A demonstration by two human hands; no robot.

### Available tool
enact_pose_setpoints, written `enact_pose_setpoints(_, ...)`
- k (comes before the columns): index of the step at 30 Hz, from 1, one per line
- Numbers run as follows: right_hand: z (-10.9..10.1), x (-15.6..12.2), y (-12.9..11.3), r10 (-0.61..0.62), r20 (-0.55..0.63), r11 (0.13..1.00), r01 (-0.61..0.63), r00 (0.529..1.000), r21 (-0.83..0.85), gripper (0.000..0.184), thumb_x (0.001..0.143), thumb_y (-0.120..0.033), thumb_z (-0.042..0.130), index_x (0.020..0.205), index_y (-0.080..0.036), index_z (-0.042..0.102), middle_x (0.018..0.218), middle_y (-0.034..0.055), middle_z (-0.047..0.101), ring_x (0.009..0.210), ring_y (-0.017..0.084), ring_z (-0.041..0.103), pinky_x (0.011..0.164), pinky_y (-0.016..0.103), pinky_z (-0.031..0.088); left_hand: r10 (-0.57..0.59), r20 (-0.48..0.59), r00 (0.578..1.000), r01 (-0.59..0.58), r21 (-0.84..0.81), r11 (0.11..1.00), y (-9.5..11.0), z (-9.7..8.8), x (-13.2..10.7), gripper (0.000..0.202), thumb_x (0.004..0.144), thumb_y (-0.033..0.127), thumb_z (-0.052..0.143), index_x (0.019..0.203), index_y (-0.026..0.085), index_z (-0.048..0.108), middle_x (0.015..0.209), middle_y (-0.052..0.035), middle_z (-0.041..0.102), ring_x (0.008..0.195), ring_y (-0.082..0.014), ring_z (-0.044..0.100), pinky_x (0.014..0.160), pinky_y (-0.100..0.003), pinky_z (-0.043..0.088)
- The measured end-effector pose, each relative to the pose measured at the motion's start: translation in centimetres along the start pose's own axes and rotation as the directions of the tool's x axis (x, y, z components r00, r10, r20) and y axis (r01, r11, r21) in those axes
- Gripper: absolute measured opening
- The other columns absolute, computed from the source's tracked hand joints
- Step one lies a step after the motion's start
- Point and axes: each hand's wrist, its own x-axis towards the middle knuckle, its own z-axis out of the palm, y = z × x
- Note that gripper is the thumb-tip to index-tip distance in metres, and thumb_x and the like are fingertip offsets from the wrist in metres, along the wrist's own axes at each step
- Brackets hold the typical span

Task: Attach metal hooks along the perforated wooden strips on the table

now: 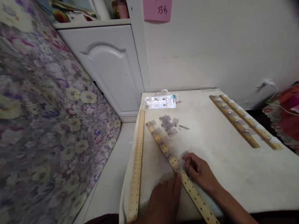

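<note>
A slim wooden strip [196, 197] with rows of holes lies slanted across the table, several clear adhesive hooks along its upper half. My left hand [163, 199] is closed against its left edge, a fingertip pressing beside the lowest adhesive hook [178, 169]. On the other side, my right hand [199, 171] has its fingers curled in, and their tips meet the clear pad of that same hook; the exact contact is partly hidden. Above the strip sits a loose pile of adhesive hooks [167, 123]. A second holed strip [136, 168], without hooks, lies along the table's left edge.
Plastic hook packaging [160, 102] lies at the table's back left. Two wooden strips with hooks, one [233, 119] beside the other [252, 121], lie at the right. A white cabinet [105, 68] and floral curtain [46, 124] stand left. A plug [268, 82] is in the wall.
</note>
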Motion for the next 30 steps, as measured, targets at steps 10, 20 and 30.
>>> enact_pose_setpoints(10, 0.2, 0.4, -0.2, -0.009, 0.004, 0.999, 0.010, 1.000, -0.051, 0.013, 0.079, -0.030, 0.057, 0.090, -0.022, 0.056, 0.067, -0.0033, 0.052, 0.061, 0.013, 0.049, 0.055, 0.024, 0.039, 0.001, 0.011, 1.000, 0.000, -0.002, 1.000, 0.2, -0.5, -0.2, 0.065, 0.080, 0.011, 0.041, 0.143, 0.013, 0.026, 0.125, -0.0178, 0.056, 0.106, -0.0303, 0.056, 0.087, -0.044, 0.047)
enact_pose_setpoints(20, 0.4, 0.9, -0.4, 0.051, -0.002, 0.999, -0.051, 0.999, -0.011, 0.012, 0.074, -0.024, 0.060, 0.085, -0.022, 0.055, 0.064, -0.0052, 0.048, 0.059, 0.012, 0.046, 0.053, 0.023, 0.037, 0.009, -0.036, 0.999, -0.009, -0.005, 1.000, 0.0, -0.4, -0.2, 0.060, 0.084, 0.007, 0.037, 0.142, 0.017, 0.029, 0.122, -0.0138, 0.059, 0.101, -0.0272, 0.059, 0.084, -0.040, 0.049)
enact_pose_setpoints(30, 0.3, 0.9, 0.0, 0.021, 0.010, 1.000, -0.021, 1.000, 0.005, 0.014, 0.075, -0.026, 0.060, 0.087, -0.020, 0.056, 0.068, -0.0037, 0.053, 0.058, 0.011, 0.048, 0.051, 0.022, 0.038, 0.085, -0.181, 0.980, -0.083, 0.018, 0.996, -0.9, 1.6, 0.2, 0.059, 0.081, 0.010, 0.043, 0.139, 0.015, 0.034, 0.117, -0.0139, 0.061, 0.097, -0.0257, 0.060, 0.083, -0.039, 0.051)
